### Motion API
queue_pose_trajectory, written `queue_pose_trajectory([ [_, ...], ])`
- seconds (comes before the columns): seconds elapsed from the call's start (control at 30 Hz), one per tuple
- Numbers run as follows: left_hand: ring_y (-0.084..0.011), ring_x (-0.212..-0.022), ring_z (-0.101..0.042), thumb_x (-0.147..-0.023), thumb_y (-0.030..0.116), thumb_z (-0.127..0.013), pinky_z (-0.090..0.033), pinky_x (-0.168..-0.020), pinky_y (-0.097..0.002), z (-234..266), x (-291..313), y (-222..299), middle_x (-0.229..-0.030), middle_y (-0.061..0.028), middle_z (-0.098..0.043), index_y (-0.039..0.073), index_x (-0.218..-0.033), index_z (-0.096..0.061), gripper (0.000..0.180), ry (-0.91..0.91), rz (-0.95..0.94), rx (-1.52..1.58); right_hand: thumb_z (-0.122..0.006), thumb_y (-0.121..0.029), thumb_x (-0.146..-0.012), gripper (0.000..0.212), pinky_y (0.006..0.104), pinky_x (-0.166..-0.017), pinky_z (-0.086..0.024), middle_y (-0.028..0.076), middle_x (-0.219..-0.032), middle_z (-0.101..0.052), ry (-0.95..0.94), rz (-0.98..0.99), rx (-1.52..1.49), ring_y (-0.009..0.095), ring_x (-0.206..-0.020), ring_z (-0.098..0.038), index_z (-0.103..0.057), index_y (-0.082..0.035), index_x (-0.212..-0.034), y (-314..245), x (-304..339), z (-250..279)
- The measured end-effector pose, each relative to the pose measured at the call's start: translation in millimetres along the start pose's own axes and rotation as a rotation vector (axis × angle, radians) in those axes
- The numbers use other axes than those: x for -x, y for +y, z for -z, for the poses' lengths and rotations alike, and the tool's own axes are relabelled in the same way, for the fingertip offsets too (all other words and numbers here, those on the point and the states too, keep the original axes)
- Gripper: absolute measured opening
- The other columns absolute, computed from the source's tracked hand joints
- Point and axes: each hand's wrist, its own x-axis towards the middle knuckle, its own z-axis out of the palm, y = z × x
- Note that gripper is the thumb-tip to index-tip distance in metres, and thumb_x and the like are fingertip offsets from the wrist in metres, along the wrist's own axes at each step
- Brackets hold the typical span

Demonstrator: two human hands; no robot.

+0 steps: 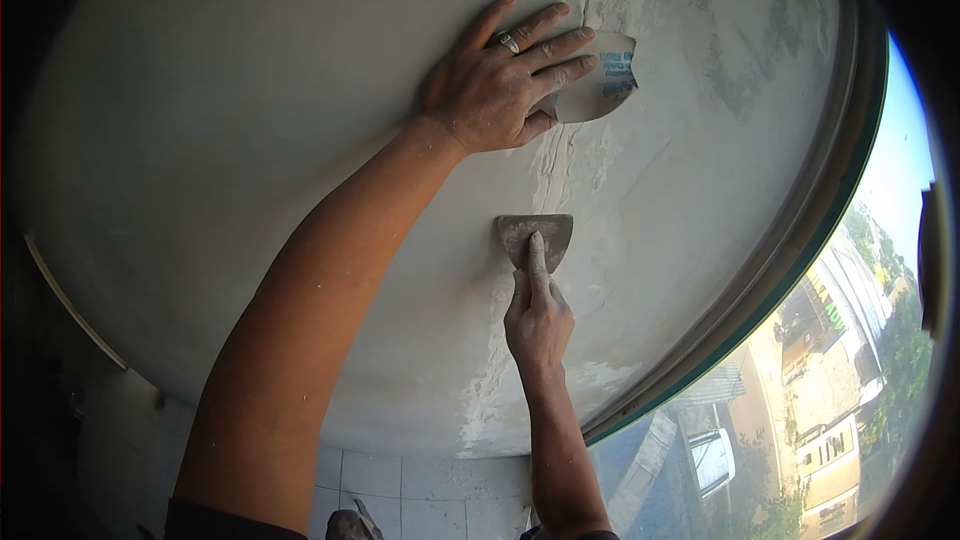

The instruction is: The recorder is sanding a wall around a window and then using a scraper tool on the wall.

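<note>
My left hand [490, 85] is up against the grey wall, its fingers spread over the left side of a curved pale piece with blue print [600, 90], its thumb by the lower edge. The fingers pin this piece over a crack; its exact kind I cannot make out. Lower down, my right hand [540, 320] grips a putty knife [520, 230], with the index finger laid along its smeared blade. The blade's wide edge points up and lies at the wall, just below the cracked seam [556, 170]. Its handle is hidden in my hand.
Whitish filler patches [485, 405] run down the wall [330, 100] along the seam. To the right a dark window frame [800, 230] curves past, with buildings and trees outside. Grey floor tiles [430, 485] and part of a shoe [350, 523] show at the bottom.
</note>
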Motion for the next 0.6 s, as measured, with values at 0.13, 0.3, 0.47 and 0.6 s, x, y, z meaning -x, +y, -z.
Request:
queue_pose_trajectory([
  [0.13, -0.0132, -0.148, -0.030, -0.068, 0.036, -0.086, -0.018, -0.126, -0.0497, 1.1, 5.9, -6.1, -0.157, 0.0149, -0.040, 0.038, -0.140, -0.055, 0.078, -0.010, 0.021, -0.025, -0.059, -0.012, -0.098, 0.058, 0.0426, -0.056, -0.051, 0.016, -0.078, -0.070, -0.195, -0.122, 0.045, 0.030, -0.064, -0.070, -0.042, -0.023, -0.153, -33.7, -33.6, 19.9],
  [0.3, -0.0134, -0.149, -0.029, -0.070, 0.037, -0.084, -0.018, -0.125, -0.0504, -1.5, -0.1, -2.6, -0.157, 0.0147, -0.040, 0.038, -0.143, -0.052, 0.080, -0.010, -0.014, -0.028, -0.060, -0.015, -0.099, 0.057, 0.0416, -0.050, -0.048, 0.011, -0.072, -0.065, -0.073, -0.049, 0.019, 0.027, -0.056, -0.064, -0.043, -0.025, -0.152, -4.4, -7.3, 4.7],
  [0.47, -0.0138, -0.149, -0.029, -0.069, 0.036, -0.085, -0.019, -0.125, -0.0507, 0.7, 3.1, -6.2, -0.157, 0.0144, -0.040, 0.038, -0.141, -0.054, 0.079, -0.008, 0.001, -0.016, -0.062, -0.017, -0.098, 0.057, 0.0392, -0.045, -0.045, 0.008, -0.070, -0.064, -0.035, -0.028, 0.013, 0.023, -0.051, -0.061, -0.045, -0.025, -0.152, -26.4, -32.7, 11.5],
  [0.6, -0.0145, -0.149, -0.030, -0.068, 0.036, -0.085, -0.018, -0.125, -0.0506, 0.3, 1.2, -0.8, -0.158, 0.0144, -0.038, 0.037, -0.142, -0.053, 0.080, -0.030, -0.011, -0.033, -0.060, -0.018, -0.099, 0.055, 0.0396, -0.045, -0.045, 0.008, -0.070, -0.063, -0.026, -0.036, 0.004, 0.024, -0.050, -0.060, -0.045, -0.026, -0.151, -10.2, -12.7, 4.9],
])
